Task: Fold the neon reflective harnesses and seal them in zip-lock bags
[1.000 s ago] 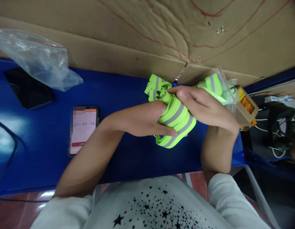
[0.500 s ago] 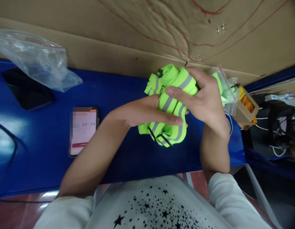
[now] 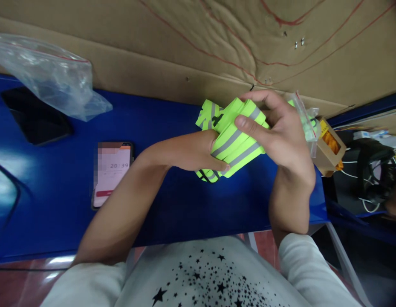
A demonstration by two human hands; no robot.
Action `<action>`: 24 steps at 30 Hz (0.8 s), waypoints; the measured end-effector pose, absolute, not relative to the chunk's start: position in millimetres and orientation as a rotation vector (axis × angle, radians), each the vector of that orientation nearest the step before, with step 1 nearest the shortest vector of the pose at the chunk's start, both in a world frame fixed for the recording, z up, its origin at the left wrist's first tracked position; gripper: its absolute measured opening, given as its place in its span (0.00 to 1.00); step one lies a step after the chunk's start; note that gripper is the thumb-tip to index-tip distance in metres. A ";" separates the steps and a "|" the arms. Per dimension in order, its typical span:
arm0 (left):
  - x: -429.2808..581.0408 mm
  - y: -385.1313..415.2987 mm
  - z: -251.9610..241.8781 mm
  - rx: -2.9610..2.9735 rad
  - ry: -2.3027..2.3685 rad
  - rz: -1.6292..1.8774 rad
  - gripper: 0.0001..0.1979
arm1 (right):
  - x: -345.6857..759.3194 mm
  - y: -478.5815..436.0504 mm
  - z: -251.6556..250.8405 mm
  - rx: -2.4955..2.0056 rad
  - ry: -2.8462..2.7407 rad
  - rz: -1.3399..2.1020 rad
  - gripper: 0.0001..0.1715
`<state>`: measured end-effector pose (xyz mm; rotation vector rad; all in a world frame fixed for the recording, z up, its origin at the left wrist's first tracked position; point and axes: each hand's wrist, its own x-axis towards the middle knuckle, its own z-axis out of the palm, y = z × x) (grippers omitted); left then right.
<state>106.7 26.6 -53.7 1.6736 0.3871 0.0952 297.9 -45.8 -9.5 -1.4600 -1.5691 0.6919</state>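
Observation:
A folded bundle of neon-yellow reflective straps [image 3: 238, 138] with grey stripes is held between my two hands above the blue table [image 3: 185, 213]. My left hand [image 3: 198, 149] grips its lower left side, thumb lying along the front and the other fingers hidden behind. From the upper right, my right hand [image 3: 277, 128] clasps the bundle, thumb pressed on the face and fingers curled over the far edge. Black buckles show at the bundle's lower left, and a loose strap end sticks out at its upper left.
A lit phone [image 3: 111, 175] lies left of my forearm. Farther left, a clear zip bag [image 3: 63, 81] partly covers a dark flat object [image 3: 34, 119]. On the right are a small bag with neon material [image 3: 309, 123] and a cardboard box [image 3: 328, 147]. A brown-covered panel [image 3: 153, 55] rises behind the table.
The straps are now pressed into a flatter, tighter bundle. The loop that hung at the lower right has been drawn in, and my right hand has shifted slightly right.

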 end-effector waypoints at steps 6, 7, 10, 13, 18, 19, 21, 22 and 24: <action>104.5 40.2 -71.5 1.483 0.429 -0.047 0.18 | 301.1 -38.3 -22.0 -1.465 -1.500 0.871 0.21; 104.2 39.9 -70.5 1.476 0.408 -0.014 0.17 | 303.2 -36.7 -23.0 -1.455 -1.487 0.933 0.22; 103.9 35.4 -62.7 1.489 0.287 0.124 0.13 | 308.4 -32.3 -24.4 -1.434 -1.456 1.065 0.25; 105.2 31.3 -56.9 1.481 0.285 0.180 0.10 | 306.1 -31.9 -23.8 -1.453 -1.438 0.826 0.26; 105.9 29.5 -50.7 1.510 0.333 0.276 0.11 | 294.5 -42.1 -14.5 -1.540 -1.771 0.468 0.17; 105.1 29.2 -48.1 1.531 0.330 0.303 0.10 | 293.3 -44.2 -12.4 -1.518 -1.862 0.481 0.18; 102.9 28.4 -42.2 1.582 0.315 0.335 0.08 | 291.7 -47.0 -9.7 -1.465 -1.996 0.568 0.23; 101.7 28.2 -39.7 1.601 0.304 0.343 0.08 | 291.0 -47.9 -9.2 -1.458 -2.029 0.621 0.27; 100.0 28.1 -37.0 1.593 0.268 0.337 0.09 | 289.5 -48.6 -9.4 -1.494 -2.018 0.672 0.34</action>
